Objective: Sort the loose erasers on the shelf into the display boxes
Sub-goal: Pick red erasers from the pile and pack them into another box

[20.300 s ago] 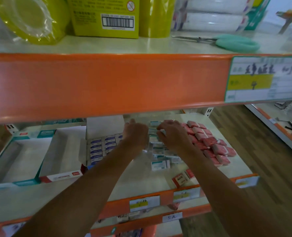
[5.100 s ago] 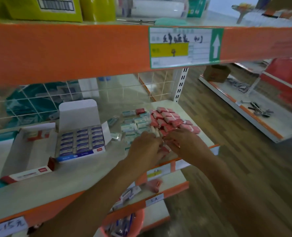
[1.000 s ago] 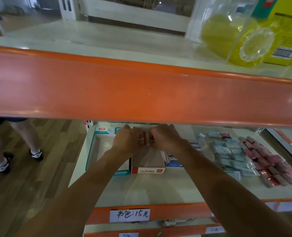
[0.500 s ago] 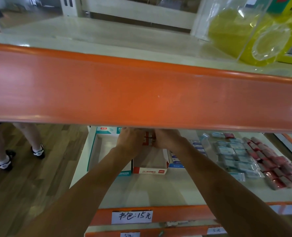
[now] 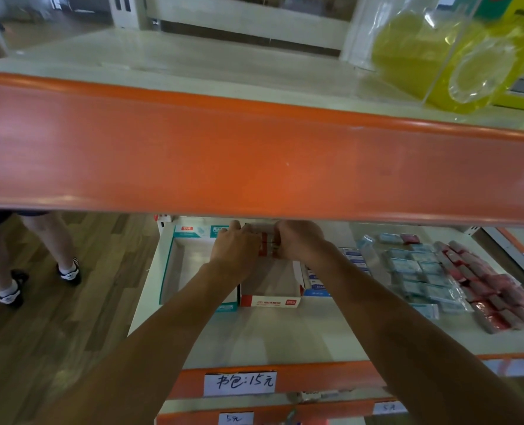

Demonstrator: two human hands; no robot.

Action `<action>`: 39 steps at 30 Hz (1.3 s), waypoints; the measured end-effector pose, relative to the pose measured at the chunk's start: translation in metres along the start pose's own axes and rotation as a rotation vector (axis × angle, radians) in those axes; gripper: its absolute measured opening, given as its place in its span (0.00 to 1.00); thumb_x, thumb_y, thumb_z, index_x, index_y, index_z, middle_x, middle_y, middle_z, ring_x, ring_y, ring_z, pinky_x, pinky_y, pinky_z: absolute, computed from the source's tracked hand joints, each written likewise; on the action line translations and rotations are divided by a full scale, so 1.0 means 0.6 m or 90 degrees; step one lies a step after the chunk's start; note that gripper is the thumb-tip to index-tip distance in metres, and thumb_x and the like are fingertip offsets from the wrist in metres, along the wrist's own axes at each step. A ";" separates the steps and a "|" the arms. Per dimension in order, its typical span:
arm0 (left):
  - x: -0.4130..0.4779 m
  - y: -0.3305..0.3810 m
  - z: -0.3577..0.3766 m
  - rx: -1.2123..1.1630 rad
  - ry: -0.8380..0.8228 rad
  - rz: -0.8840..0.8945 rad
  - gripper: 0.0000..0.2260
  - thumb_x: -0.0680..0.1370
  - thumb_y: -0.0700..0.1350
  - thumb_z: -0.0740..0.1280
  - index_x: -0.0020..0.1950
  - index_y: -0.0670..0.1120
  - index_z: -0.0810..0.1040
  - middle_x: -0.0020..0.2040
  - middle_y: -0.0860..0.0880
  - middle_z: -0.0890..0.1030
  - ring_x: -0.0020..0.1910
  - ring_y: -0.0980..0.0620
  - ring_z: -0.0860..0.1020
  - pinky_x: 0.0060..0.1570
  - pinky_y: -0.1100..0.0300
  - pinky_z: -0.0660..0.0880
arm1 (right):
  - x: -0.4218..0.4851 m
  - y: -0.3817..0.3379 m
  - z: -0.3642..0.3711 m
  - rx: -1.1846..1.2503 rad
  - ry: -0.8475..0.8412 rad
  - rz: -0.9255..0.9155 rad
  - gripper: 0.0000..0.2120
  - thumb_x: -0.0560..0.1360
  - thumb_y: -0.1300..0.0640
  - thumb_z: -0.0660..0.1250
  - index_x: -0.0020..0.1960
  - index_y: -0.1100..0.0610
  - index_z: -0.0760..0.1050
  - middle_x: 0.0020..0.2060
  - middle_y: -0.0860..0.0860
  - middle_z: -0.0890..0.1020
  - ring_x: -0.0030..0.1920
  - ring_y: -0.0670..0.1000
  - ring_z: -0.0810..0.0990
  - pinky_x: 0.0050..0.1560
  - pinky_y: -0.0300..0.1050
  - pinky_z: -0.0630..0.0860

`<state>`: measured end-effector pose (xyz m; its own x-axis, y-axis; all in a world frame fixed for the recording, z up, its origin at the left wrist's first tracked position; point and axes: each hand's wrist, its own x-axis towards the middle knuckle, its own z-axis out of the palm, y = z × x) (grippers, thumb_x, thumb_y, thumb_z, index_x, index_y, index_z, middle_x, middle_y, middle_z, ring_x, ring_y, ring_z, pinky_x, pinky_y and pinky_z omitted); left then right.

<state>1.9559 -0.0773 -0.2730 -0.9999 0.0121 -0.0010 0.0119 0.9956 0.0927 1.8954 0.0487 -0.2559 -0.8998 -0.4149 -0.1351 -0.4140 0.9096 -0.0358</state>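
Head view, looking down past a wide orange shelf edge (image 5: 254, 154) that fills the middle of the picture. Below it, both bare forearms reach onto a pale shelf (image 5: 285, 335).

The left hand (image 5: 234, 251) and right hand (image 5: 300, 243) meet over the back of a red box (image 5: 269, 297), an open white display carton with a red front strip. Between them they press a short row of red erasers (image 5: 266, 248), fingers closed on its two ends. The fingertips themselves are hidden behind the knuckles and the shelf edge above, so I cannot tell how deep the row sits in the box.

The rest of the red box looks bare. To its left stands a teal box (image 5: 190, 271), also open and seemingly bare. To its right a blue box (image 5: 318, 283) shows only in part, behind the right arm.

Well to the right lie the loose goods: a patch of teal erasers (image 5: 417, 277) and, beyond it, a strip of more red erasers (image 5: 484, 289), all shiny with wrap.

Judging by look, these are small, light, firm blocks, not fragile, but slippery in film. A row held only at its ends could buckle in the middle, so steady inward pressure with the row kept low over the box seems wise.

A price tag (image 5: 239, 383) sits on the front edge. Someone's legs (image 5: 40, 253) stand on the wooden floor at left.
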 end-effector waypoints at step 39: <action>0.013 0.449 -0.059 -0.061 0.128 0.247 0.15 0.79 0.50 0.58 0.63 0.48 0.74 0.61 0.47 0.73 0.63 0.45 0.67 0.59 0.51 0.69 | -0.295 0.418 -0.027 0.105 0.227 0.129 0.21 0.78 0.50 0.60 0.71 0.48 0.66 0.67 0.51 0.72 0.67 0.54 0.70 0.67 0.52 0.67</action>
<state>1.9514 0.1878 -0.2129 -0.9019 0.3561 0.2444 0.3960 0.9077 0.1391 1.9486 0.3497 -0.2249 -0.9638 -0.1831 0.1936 -0.2224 0.9530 -0.2059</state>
